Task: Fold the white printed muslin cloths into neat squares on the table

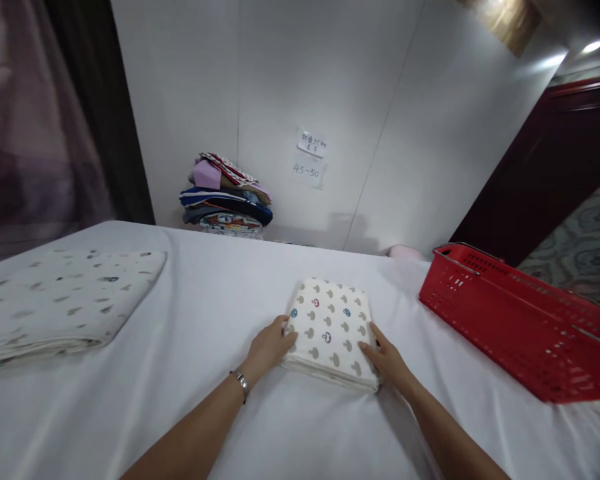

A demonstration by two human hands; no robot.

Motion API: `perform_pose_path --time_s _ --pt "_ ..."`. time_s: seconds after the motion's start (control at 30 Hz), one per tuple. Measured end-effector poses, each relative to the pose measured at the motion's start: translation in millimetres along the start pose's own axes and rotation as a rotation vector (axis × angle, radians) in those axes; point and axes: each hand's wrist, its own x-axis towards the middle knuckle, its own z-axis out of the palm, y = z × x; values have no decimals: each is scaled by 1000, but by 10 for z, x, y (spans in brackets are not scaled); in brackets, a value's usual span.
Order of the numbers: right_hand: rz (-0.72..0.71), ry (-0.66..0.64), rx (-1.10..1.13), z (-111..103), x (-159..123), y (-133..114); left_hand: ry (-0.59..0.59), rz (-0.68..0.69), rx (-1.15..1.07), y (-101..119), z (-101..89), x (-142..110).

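Note:
A white cloth point(330, 327) with a print of grey, blue and red mushrooms is folded into a thick, neat rectangle on the white-covered surface. My left hand point(271, 341) grips its left edge, thumb on top and fingers along the side. On the opposite edge my right hand point(386, 357) holds it the same way, the fingertips partly hidden. The cloth lies flat between both hands. A wristband shows on my left wrist. Further left lies a larger folded cloth point(70, 293), white with scattered grey motifs, apart from both hands.
A red perforated plastic basket point(510, 320) with metal handles stands at the right. Against the back wall rises a stack of folded fabrics point(225, 193). Paper notes point(310, 157) are stuck on the wall. A pinkish curtain point(35, 120) hangs at the left.

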Motion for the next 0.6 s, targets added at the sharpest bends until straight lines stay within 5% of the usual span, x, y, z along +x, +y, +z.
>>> perform_pose_path --time_s 0.3,0.6 --pt "276 -17 407 -116 -57 -309 -21 -29 -37 10 -4 9" --pt "247 -143 447 -129 -54 -317 -24 -41 -77 -36 23 39"
